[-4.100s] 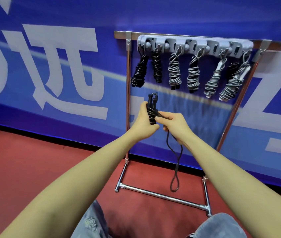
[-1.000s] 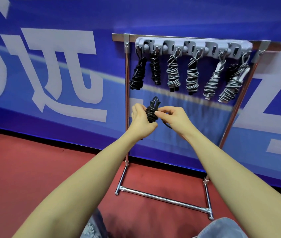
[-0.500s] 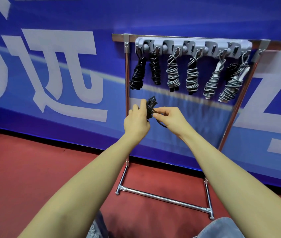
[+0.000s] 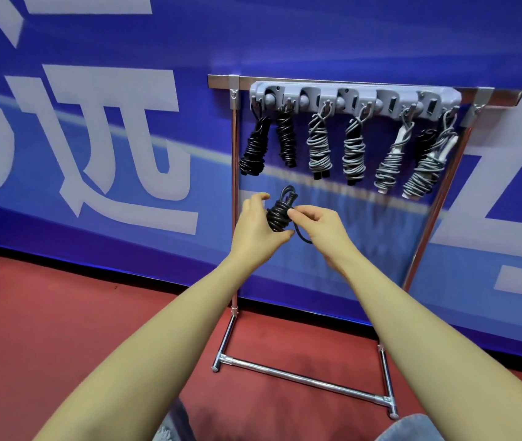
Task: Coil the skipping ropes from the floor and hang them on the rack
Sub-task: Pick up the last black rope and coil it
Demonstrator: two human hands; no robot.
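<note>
Black rope [image 4: 280, 214], coiled into tight bundle w/ loop sticking up & short tail curving down-right, held mid-air below rack [image 4: 355, 98]. Rack: chrome frame, grey hook bar, black & grey coiled ropes hanging.

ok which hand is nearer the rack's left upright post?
Left. The left hand overlaps the left upright post in view; the right hand sits further right, past the black rope bundle.

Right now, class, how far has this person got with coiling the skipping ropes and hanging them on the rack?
Done: about seven coiled ropes, black and grey, hang from the rack. In hand: the left hand holds a black bundle while the right hand pinches its short loose tail. Left: tuck that tail and hook the bundle on. No ropes show on the visible floor.
</note>
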